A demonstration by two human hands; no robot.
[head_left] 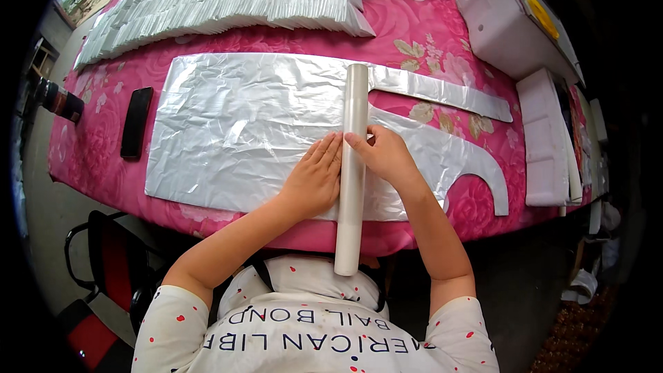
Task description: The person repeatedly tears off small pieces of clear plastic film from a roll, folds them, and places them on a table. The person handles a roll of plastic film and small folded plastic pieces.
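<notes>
A stack of thin, silvery-white plastic aprons point(228, 124) lies flat and wrinkled across the table, its curved cut-outs and straps toward the right. Across it stands a long pale roller tube point(351, 200), its near end jutting past the table edge toward my body. My left hand point(315, 176) lies flat on the plastic, fingers stretched together, their tips against the tube's left side. On the other side, my right hand point(383, 155) is closed at the tube, thumb laid over it and fingers curled beside it; the fingertips are partly hidden.
Rows of folded white plastic pieces point(235, 0) line the table's far side. A black phone point(137, 123) and a dark bottle point(61, 100) are at left. White foam boxes point(545, 138) stand at right, near yellow tape point(542, 17). Pink floral cloth point(103, 173) covers the table; chairs point(110, 255) stand lower left.
</notes>
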